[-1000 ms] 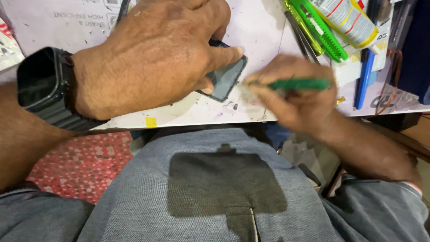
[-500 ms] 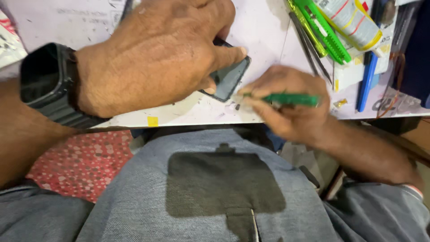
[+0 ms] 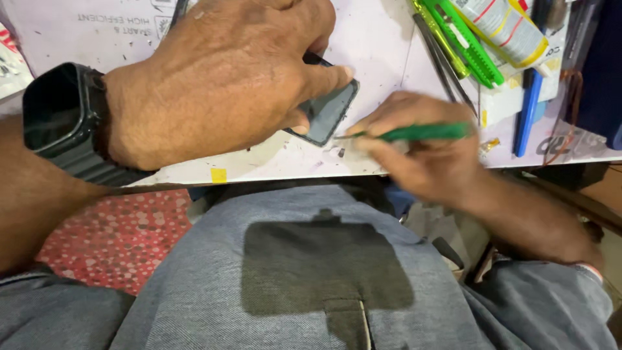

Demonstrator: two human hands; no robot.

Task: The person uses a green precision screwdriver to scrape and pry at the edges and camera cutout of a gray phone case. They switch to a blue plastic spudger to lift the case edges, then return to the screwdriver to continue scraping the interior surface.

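A dark, flat phone (image 3: 327, 111) lies tilted on the white worktop at upper centre, mostly covered, one glossy corner showing. A green-handled tool (image 3: 414, 133) lies nearly level just right, its thin tip at the phone's lower edge.

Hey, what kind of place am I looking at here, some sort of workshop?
Probably a small electronics repair bench. The left hand pins a dark phone-like device to a scuffed white worktop, the right hand works a green-handled tool, and tweezers lie nearby.

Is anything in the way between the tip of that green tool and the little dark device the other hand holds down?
Nothing visible. The right hand holds the green tool, tip at the dark device corner, which the left hand pins to the table.
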